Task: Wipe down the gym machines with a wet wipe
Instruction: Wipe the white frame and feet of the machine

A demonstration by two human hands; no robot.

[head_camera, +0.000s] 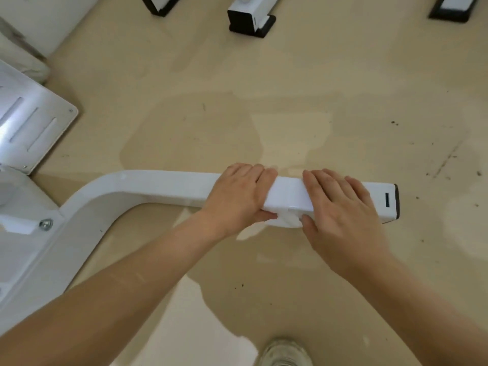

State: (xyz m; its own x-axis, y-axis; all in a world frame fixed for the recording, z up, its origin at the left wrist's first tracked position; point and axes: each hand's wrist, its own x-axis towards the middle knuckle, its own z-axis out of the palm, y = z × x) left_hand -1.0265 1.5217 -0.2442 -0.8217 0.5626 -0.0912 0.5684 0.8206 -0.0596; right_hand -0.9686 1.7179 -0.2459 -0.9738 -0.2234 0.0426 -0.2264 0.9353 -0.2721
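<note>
Step in hand: wiping the low white base bar (163, 186) of a gym machine, near its outer end. The wet wipe (287, 194) looks draped over the bar between both hands, w/ a crumpled bit hanging under the near edge. It's white on white, so the exact edges are hard to tell.

Left hand (237, 196): fingers curl over the bar's far edge, thumb tucked on the near side by the wipe's end. I read that as gripping the wipe round the bar. Right hand (340, 207): fingers lie fairly straight across the top, thumb touching the hanging bit. It seems to be pressing flat rather than clenching.

Progress, as a guess: this bar is partway done. The stretch by the black end cap (396, 204) and the curve back toward the bolt (46, 224) prob. still need a pass, and other machine feet (250, 19) stand further off on the floor (317, 101).

Next move calls for: keep the wipe snug round the bar, slide both hands along together w/ steady pressure, and mind the wipe bunching or slipping off underneath.

Containers: none in view, so no wipe pack, bucket or bin to report on.
</note>
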